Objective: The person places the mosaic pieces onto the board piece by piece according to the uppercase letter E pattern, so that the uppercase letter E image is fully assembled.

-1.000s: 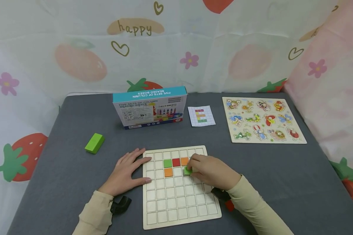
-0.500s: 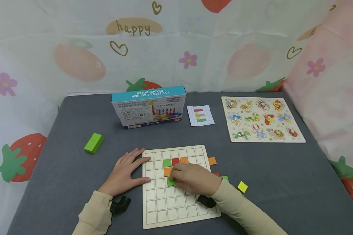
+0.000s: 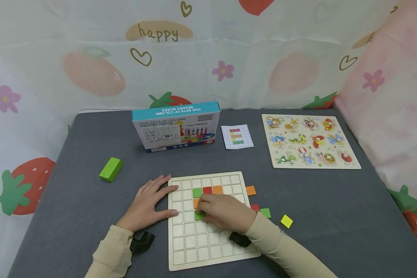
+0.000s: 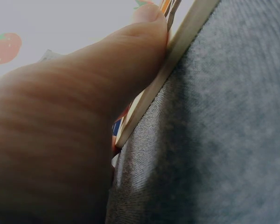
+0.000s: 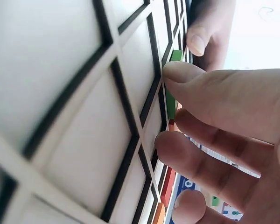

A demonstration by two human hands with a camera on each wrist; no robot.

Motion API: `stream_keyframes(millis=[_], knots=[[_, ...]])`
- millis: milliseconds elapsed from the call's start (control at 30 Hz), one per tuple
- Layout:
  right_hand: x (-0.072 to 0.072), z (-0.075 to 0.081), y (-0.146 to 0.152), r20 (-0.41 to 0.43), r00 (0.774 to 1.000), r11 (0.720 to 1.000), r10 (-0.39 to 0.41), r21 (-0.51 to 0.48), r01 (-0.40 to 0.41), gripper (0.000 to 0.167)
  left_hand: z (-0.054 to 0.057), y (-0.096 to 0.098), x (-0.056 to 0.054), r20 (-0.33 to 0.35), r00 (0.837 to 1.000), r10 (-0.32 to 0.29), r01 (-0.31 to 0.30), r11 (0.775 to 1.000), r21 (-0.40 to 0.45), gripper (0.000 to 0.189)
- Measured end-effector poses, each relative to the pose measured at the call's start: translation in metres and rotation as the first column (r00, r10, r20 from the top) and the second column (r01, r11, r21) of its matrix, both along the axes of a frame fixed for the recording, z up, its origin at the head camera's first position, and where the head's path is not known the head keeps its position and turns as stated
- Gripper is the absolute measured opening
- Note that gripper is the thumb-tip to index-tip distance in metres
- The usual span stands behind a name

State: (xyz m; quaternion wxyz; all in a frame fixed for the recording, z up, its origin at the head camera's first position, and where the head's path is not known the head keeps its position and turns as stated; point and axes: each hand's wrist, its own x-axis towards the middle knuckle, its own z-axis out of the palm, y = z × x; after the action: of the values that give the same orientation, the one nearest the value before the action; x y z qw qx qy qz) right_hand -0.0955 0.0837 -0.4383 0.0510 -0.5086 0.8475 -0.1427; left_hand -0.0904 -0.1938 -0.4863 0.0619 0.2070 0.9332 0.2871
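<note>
A wooden grid board (image 3: 208,247) lies on the grey table near me. Its upper rows hold a green tile (image 3: 197,192), a red tile (image 3: 207,190), an orange tile (image 3: 217,189) and a second orange tile (image 3: 196,202) below the green one. My right hand (image 3: 222,211) pinches a green tile (image 3: 198,216) and holds it down on a cell just under that orange tile. In the right wrist view the thumb and a finger touch this green tile (image 5: 171,100) against the board (image 5: 84,116). My left hand (image 3: 149,204) lies flat, fingertips against the board's left edge (image 4: 177,46).
Loose tiles lie right of the board: orange (image 3: 250,190), red (image 3: 255,207), green (image 3: 265,212), yellow (image 3: 286,221). Further back stand a blue box (image 3: 176,125), a pattern card (image 3: 237,136) and an insect puzzle (image 3: 309,141). A green block (image 3: 111,169) lies to the left.
My right hand carried the green tile leftward and down the board, to the cell under the orange tile, uncovering the loose tiles at the right. The left hand stayed still.
</note>
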Motion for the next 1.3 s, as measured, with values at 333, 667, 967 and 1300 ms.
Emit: stream_keyframes(millis=[333, 667, 967, 1300], knots=[[0.000, -0.001, -0.001, -0.004, 1.000, 1.000, -0.014, 0.019, 0.014, 0.014, 0.000, 0.000, -0.001, 0.007, 1.000, -0.003, 0.003, 1.000, -0.011, 0.076], [-0.008, 0.007, 0.011, 0.009, 1.000, 1.000, -0.008, -0.003, 0.008, 0.017, -0.001, 0.001, -0.001, -0.002, 1.000, -0.007, 0.007, 1.000, -0.007, 0.075], [-0.028, 0.025, 0.073, 0.053, 0.971, 0.973, -0.231, -0.007, 0.232, 0.022, -0.001, 0.002, -0.001, 0.016, 1.000, -0.003, 0.004, 1.000, -0.021, 0.078], [-0.029, 0.010, 0.115, 0.149, 0.930, 0.940, -0.335, -0.013, 0.341, 0.025, 0.000, 0.000, 0.000, 0.022, 1.000, 0.001, -0.001, 1.000, -0.020, 0.078]])
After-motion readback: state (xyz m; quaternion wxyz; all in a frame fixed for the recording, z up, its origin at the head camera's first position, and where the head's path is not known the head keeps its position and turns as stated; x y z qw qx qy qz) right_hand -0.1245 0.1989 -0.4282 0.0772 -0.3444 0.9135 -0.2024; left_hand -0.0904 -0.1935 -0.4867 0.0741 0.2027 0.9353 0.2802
